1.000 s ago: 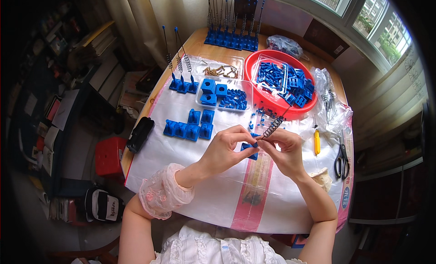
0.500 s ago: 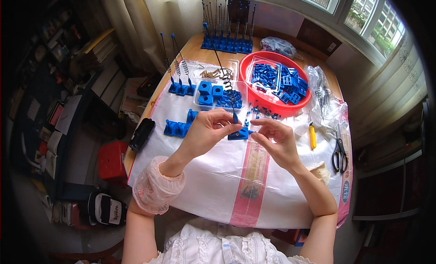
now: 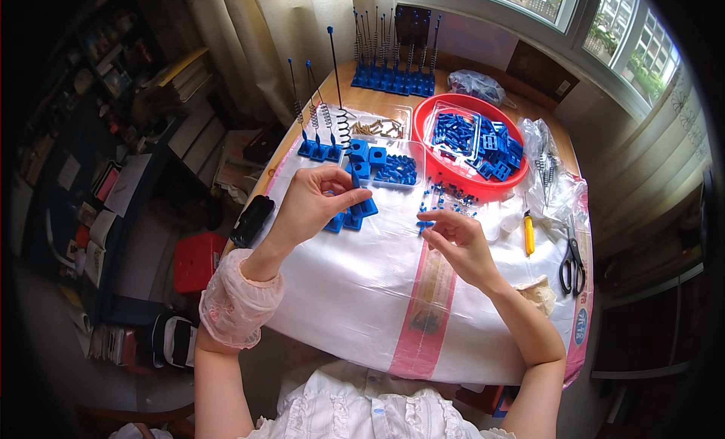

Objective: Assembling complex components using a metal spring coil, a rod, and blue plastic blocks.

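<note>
Both hands [image 3: 377,220] pinch blue parts [image 3: 355,183] (details unclear).

This was a room in a home turned to piecework. A wooden table [image 3: 362,99], spread with a white plastic sheet [image 3: 362,288], stood under a curtained window [image 3: 529,8]. On it sat a red basin [image 3: 453,103] of small blue plastic parts, with rows of spring-and-rod pieces [image 3: 393,76] beyond. Cluttered bookshelves [image 3: 113,84] lined the left side.

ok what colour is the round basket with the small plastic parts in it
Red; the basket holds blue plastic parts. It shows best, and only, in the head view.
</note>
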### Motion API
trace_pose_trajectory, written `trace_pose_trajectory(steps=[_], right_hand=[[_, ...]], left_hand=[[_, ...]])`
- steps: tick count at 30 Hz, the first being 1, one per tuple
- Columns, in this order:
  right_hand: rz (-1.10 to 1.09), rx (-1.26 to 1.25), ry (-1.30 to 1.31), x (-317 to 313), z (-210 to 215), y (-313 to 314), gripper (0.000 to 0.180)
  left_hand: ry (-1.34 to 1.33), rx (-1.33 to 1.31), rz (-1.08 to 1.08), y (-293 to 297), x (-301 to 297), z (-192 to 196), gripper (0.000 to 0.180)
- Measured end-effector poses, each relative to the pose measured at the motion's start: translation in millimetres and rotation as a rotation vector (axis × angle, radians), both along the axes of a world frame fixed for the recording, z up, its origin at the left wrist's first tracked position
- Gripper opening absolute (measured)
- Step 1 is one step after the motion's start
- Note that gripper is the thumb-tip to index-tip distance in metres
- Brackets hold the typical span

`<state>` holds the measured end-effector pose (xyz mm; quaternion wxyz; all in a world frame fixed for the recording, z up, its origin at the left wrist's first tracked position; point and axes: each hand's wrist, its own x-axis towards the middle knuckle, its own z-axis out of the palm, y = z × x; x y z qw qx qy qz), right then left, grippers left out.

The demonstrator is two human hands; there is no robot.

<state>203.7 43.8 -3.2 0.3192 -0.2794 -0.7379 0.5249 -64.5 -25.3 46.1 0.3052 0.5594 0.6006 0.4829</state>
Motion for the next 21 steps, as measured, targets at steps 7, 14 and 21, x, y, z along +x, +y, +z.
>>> trace_pose_trajectory(steps=[7,14,21], right_hand=[[0.018,0.007,-0.018,-0.6,-6.0,-1.1,0.024],[0.039,0.013,-0.034,0.0,-5.8,-1.6,0.024],[0.045,0.006,-0.053,1.0,-11.4,-0.7,0.020]], left_hand=[[-0.023,-0.038,0.062,-7.0,-12.4,8.8,0.021],[0.206,0.132,0.191,1.7,-36.5,-2.1,0.022],[0.290,0.162,0.293,26.6,-66.5,-27.9,0.020]])
